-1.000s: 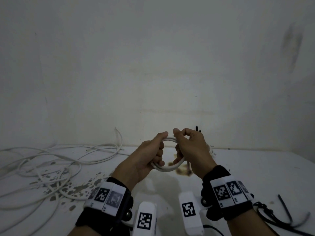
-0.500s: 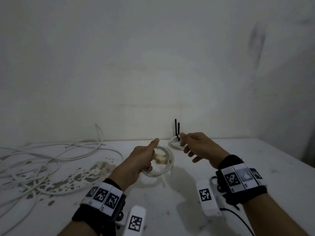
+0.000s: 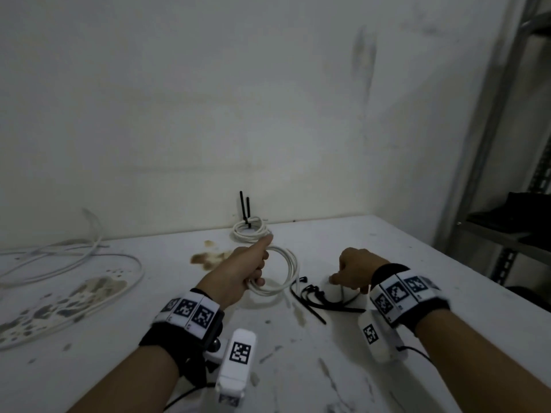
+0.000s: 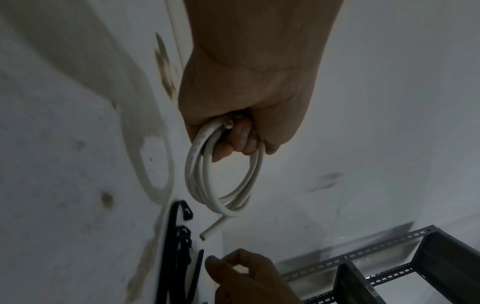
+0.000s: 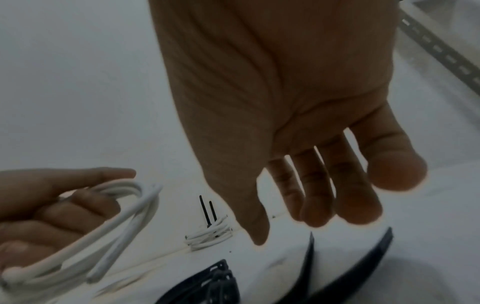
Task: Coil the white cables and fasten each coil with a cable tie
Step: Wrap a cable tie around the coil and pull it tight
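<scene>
My left hand (image 3: 253, 269) grips a small coil of white cable (image 3: 293, 263), held just above the table; its cut end (image 4: 210, 230) sticks out below the loop. In the left wrist view the fingers (image 4: 233, 142) curl round the coil (image 4: 192, 174). My right hand (image 3: 348, 278) hovers over a bunch of black cable ties (image 3: 313, 293) lying right of the coil. Its fingers (image 5: 324, 195) hang relaxed and hold nothing, with the ties (image 5: 215, 283) just beneath them. The left hand (image 5: 52, 201) and coil (image 5: 124, 216) also show in the right wrist view.
A finished white coil (image 3: 249, 231) with black tie tails standing up lies against the back wall. Loose white cables (image 3: 74, 257) sprawl over the stained left part of the table (image 3: 387, 254). A grey metal shelf (image 3: 492, 144) stands right of the table.
My right hand let go of the coil and moved right and down to the black cable ties. The left hand keeps the coil, lower now. The head view turned right.
</scene>
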{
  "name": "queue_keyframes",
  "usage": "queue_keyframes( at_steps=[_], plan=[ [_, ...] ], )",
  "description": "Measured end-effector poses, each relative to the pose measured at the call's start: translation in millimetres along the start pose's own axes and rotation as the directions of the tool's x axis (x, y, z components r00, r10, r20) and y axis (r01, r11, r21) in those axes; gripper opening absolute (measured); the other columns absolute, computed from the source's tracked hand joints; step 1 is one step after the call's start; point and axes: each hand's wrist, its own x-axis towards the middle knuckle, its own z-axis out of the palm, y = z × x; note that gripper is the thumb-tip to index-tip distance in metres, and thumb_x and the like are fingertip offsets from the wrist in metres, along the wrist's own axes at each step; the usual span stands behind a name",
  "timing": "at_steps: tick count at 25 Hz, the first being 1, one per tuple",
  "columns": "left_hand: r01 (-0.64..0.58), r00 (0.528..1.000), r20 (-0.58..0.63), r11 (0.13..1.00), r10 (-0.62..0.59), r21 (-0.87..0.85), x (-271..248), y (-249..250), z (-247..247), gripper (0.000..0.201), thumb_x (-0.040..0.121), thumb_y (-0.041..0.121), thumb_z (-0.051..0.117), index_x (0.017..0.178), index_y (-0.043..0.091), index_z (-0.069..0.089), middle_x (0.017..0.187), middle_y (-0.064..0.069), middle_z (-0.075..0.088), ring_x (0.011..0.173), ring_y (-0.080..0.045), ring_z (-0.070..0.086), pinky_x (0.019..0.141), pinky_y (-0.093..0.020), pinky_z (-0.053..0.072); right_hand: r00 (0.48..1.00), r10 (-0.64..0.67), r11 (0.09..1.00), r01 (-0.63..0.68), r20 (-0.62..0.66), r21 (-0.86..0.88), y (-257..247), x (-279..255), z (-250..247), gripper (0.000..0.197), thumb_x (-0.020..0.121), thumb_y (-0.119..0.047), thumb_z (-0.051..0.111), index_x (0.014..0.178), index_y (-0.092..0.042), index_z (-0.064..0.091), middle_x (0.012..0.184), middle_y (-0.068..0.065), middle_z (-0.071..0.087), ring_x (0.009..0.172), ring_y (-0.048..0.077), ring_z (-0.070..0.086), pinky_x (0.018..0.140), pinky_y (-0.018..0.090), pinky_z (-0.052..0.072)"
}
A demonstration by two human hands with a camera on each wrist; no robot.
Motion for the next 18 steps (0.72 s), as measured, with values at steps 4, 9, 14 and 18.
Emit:
queue_keyframes(
  at_steps=[4,9,14,18],
  plan=[
    [0.01,1.0,0.004,1.0,-0.009,-0.029,6.6,4.8,32.3,0.038,0.094,0.047,0.058,0.075,0.014,0.051,0.048,0.006,0.032,0.038,-0.011,0.027,0.045,-0.025,0.035,0.997,0.068,0.994,-0.065,-0.03,0.082,12.6,7.5,10.1,0.04,0.088,-0.043,0.069,0.1,-0.014,0.043,0.099,0.005,0.053,0.076,0.019,0.055,0.054,0.024,0.044],
    [0.002,1.0,-0.028,0.999,-0.003,-0.035,15.6,2.3,53.5,0.037,0.096,0.045,0.055,0.078,0.013,0.053,0.054,0.004,0.036,0.041,-0.013,0.031,0.048,-0.027,0.037,0.996,-0.08,0.981,0.085,-0.039,0.175,6.5,-1.7,7.0,0.033,0.087,-0.039,0.07,0.101,-0.01,0.063,0.091,0.003,0.062,0.067,0.015,0.057,0.049,0.022,0.043],
    [0.016,0.998,-0.065,0.999,-0.018,-0.03,24.0,-4.8,54.4,0.04,0.095,0.049,0.055,0.084,0.01,0.057,0.065,0.0,0.037,0.051,-0.016,0.033,0.053,-0.03,0.038,0.972,-0.185,0.979,0.17,0.144,0.112,-3.9,-18.4,-1.1,0.029,0.087,-0.028,0.065,0.104,-0.006,0.074,0.082,0.003,0.069,0.064,0.013,0.059,0.055,0.023,0.052],
    [0.018,0.998,-0.057,0.999,-0.02,-0.026,26.1,-5.9,49.5,0.039,0.094,0.049,0.057,0.083,0.011,0.057,0.065,0.001,0.037,0.05,-0.016,0.033,0.053,-0.03,0.037,0.972,-0.19,0.981,0.185,0.137,0.052,-7.2,-17.8,5.7,0.026,0.083,-0.024,0.076,0.105,-0.01,0.076,0.072,-0.003,0.063,0.061,0.011,0.056,0.055,0.023,0.051]
  ],
)
